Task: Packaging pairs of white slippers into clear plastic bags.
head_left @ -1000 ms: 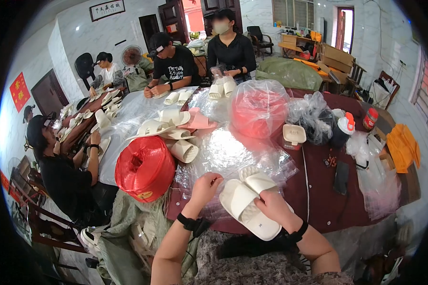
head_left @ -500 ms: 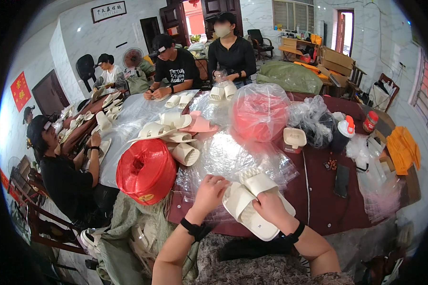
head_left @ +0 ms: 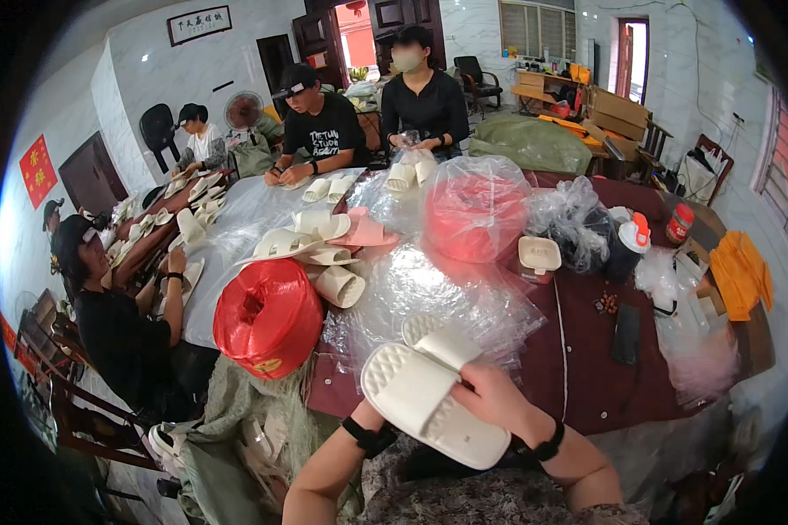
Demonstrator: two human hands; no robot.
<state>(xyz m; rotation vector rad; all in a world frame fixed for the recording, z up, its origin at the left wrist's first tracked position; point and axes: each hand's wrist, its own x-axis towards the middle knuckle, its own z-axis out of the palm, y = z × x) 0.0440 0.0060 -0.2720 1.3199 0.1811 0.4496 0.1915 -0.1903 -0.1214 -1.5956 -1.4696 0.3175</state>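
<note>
Above the near table edge I have a pair of cream slide slippers with quilted insoles, one overlapping the other. The front slipper (head_left: 425, 398) is tilted, its insole facing up; the rear slipper (head_left: 429, 332) lies partly behind it. My right hand (head_left: 496, 395) is closed on the pair from the right, thumb by the front slipper's strap. My left hand (head_left: 369, 415) is at the front slipper's left side, mostly behind it, its fingers hidden. Clear plastic bags (head_left: 438, 284) lie on the table just beyond the slippers.
A red twine roll (head_left: 267, 315) stands left, by piled cream slippers (head_left: 337, 287) and a pink slipper (head_left: 365, 227). Beyond is a bagged red roll (head_left: 474, 214). To the right are a lidded tub (head_left: 539, 254), a bottle (head_left: 629, 245) and a phone (head_left: 626, 332). Co-workers sit at the far and left sides.
The slippers have moved left and toward me in my right hand, tilting more. My left hand has dropped from beside them to behind the front slipper, hiding its fingers.
</note>
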